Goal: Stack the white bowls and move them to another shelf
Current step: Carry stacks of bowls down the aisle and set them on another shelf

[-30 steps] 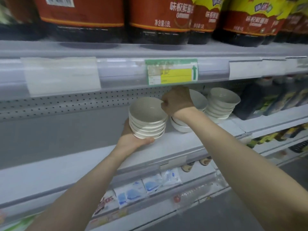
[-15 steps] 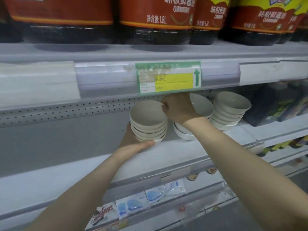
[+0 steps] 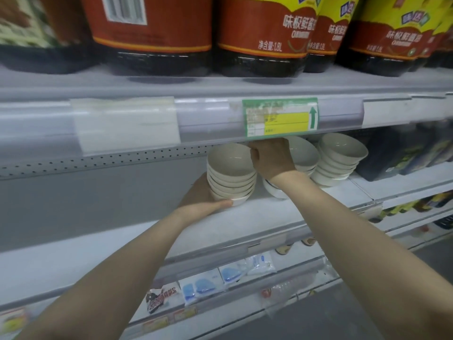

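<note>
Under the green price tag, the left hand grips the bowl stack at its base; whether the right hand, fingers curled, grips anything is unclear.

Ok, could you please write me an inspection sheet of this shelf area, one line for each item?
Surface: white shelf with a perforated back panel.
Job's things: three stacks of white bowls: left stack, middle stack, right stack.
Clutter: dark bottles to the right of the bowls.
Grippers: left hand grips the left stack at its base; right hand, fingers curled, sits between the left and middle stacks, its grip hidden.
Cables: nothing seen.
Surroundings: large bottles on the shelf above, a green price tag on its edge, packets on the shelf below.
</note>
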`<state>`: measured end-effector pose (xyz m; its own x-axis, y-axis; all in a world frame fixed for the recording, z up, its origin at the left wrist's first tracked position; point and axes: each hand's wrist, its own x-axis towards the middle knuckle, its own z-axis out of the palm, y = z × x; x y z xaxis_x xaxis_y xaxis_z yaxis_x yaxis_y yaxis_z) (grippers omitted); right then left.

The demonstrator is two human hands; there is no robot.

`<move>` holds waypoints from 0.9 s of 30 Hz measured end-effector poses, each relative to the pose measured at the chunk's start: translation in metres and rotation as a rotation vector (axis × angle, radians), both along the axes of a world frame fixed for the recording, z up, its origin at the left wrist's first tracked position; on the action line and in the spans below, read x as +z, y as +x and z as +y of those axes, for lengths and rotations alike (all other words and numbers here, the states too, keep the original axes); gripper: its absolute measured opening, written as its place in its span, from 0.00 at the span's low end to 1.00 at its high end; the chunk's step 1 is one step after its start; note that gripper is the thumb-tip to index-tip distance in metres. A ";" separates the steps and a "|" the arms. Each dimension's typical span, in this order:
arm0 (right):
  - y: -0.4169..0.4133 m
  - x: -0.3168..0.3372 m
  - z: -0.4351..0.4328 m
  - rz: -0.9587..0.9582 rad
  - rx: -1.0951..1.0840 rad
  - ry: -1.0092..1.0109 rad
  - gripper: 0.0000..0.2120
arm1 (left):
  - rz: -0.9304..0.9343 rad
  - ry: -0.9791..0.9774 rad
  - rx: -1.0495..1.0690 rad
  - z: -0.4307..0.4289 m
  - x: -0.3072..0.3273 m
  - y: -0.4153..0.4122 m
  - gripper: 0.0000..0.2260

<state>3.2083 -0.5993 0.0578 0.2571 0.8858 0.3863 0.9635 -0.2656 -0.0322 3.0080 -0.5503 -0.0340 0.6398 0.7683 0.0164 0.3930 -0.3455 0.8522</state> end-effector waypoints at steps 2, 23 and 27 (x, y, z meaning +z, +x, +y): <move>-0.011 0.002 -0.007 -0.025 -0.029 -0.006 0.26 | 0.114 0.076 -0.002 -0.004 0.011 -0.011 0.36; -0.231 0.013 -0.118 -0.269 0.433 0.102 0.22 | 0.554 0.965 -0.036 -0.064 0.095 -0.267 0.26; -0.285 0.013 -0.136 -0.277 0.574 0.105 0.23 | 0.637 1.055 0.022 -0.105 0.099 -0.352 0.25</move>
